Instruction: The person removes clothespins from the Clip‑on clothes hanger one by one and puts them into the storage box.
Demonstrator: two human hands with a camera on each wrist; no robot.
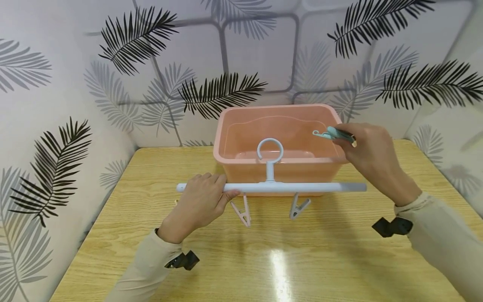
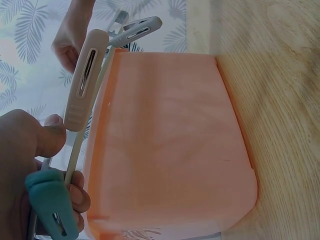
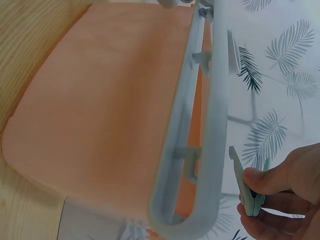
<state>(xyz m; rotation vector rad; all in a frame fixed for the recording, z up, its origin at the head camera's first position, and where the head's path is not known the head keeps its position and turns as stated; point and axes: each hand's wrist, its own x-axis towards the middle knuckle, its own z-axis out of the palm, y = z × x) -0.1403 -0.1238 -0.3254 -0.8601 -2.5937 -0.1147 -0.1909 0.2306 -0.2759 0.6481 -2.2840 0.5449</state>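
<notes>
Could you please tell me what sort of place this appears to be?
Probably an indoor tabletop workspace, perhaps in a home: there is a yellowish wood-grain table, a pale leaf-printed wall covering behind it, and a long pale-blue plastic clip hanger held above the tabletop.

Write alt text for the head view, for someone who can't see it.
A person's left hand grips a pale blue hanger while their right hand pinches a green clip. A pink clip and a grey clip hang below the hanger. Behind it, an open pink bin stands on a wood-grain table.
</notes>
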